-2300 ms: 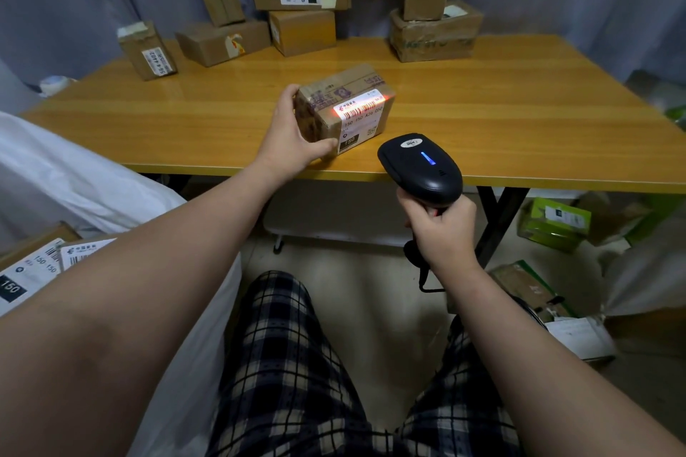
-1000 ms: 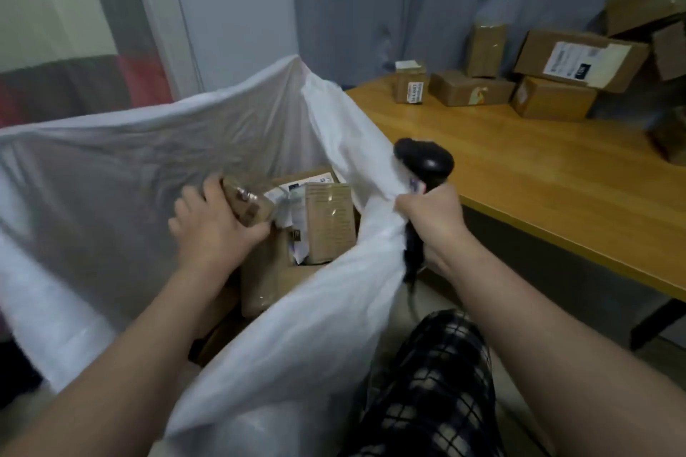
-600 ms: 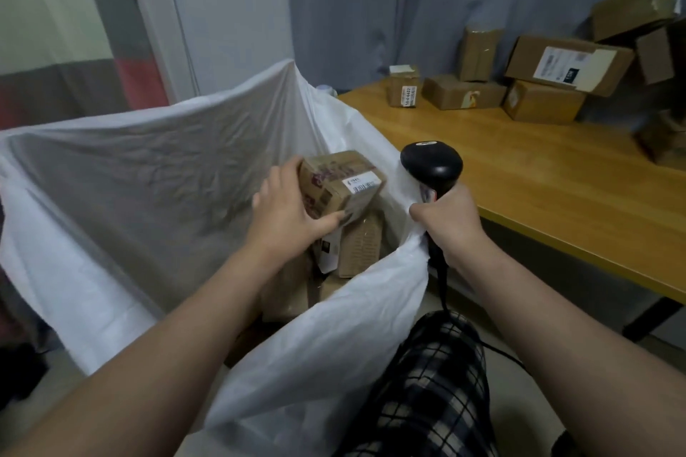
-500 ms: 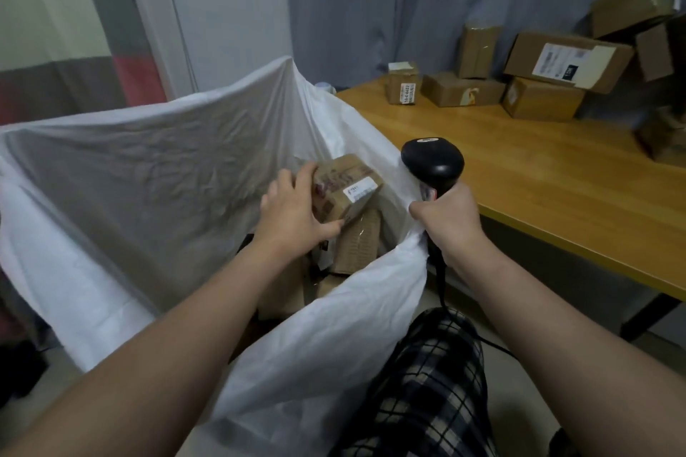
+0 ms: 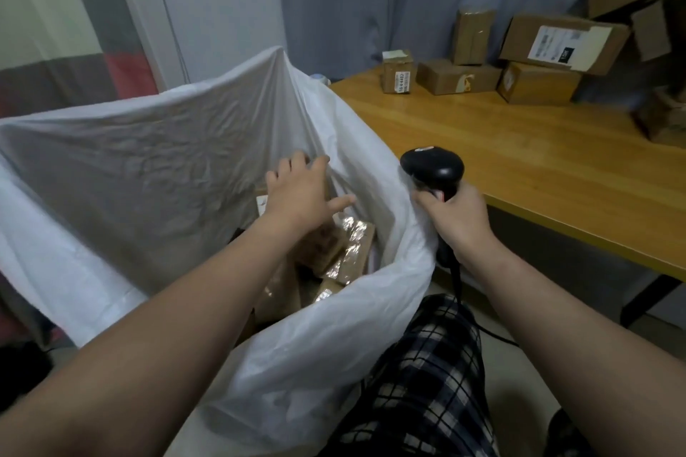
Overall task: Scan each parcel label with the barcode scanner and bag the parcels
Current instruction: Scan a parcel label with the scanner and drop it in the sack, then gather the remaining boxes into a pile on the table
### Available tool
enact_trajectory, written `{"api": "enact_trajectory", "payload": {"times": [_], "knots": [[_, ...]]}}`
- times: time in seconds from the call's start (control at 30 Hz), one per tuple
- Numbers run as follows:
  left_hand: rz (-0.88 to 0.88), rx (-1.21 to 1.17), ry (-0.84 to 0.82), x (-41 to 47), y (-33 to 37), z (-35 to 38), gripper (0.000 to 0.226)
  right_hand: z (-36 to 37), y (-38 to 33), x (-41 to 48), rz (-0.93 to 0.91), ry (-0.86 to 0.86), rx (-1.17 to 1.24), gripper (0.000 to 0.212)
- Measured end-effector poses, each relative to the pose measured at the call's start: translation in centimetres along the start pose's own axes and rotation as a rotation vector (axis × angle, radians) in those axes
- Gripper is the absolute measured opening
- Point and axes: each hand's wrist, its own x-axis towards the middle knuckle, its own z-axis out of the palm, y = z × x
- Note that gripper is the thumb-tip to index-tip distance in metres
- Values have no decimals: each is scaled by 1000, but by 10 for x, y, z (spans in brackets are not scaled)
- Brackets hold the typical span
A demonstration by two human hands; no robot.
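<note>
We are holding our left hand (image 5: 300, 193) released, fingers spread, above the open bag (image 5: 156, 174), where parcels (image 5: 330, 252) are lying. Our right hand (image 5: 454, 221) is grasping the scanner (image 5: 432, 169) against the bag's rim, beside the table (image 5: 519, 148) carrying more boxes (image 5: 458, 77).

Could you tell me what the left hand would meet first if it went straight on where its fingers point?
Probably the far wall of the white bag: the left hand is open over the bagged parcels, fingers pointing away from the person at that wall. Depth is unclear.
</note>
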Motion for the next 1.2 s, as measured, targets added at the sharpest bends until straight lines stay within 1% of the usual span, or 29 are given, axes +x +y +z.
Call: {"api": "enact_trajectory", "payload": {"times": [0.07,0.13,0.23,0.3,0.37,0.47,0.67,0.77,0.9,0.93,0.97,1.03,1.07,1.13,1.2], "knots": [[36,-57,63,3,14,-6,75,-10,2,2,23,37,35,17],[89,-99,98,9,32,-11,70,-25,-1,5,45,73,70,19],[175,-119,128,18,66,-17,66,-53,-3,9,19,116,84,15],[228,-118,120,26,93,-18,65,-75,-2,12,13,143,86,13],[283,-129,102,33,123,-16,65,-101,1,19,45,175,90,14],[375,-127,64,44,173,-8,65,-146,7,35,200,175,143,17],[531,-126,-115,83,284,34,64,-238,49,82,420,266,214,30],[584,-119,-177,118,344,56,63,-282,76,120,535,280,241,43],[651,-147,-230,161,419,81,61,-327,109,171,622,322,221,62],[662,-148,-240,168,434,83,60,-334,114,179,628,343,186,66],[675,-136,-248,173,446,84,59,-341,118,186,619,350,98,70],[708,-94,-287,179,464,80,58,-352,122,192,582,314,-124,80],[717,-75,-318,180,471,77,59,-357,122,193,584,286,-193,87],[713,-24,-405,178,479,67,61,-363,119,192,632,214,-300,100],[697,40,-505,172,484,53,62,-365,112,192,706,131,-387,106]]}}
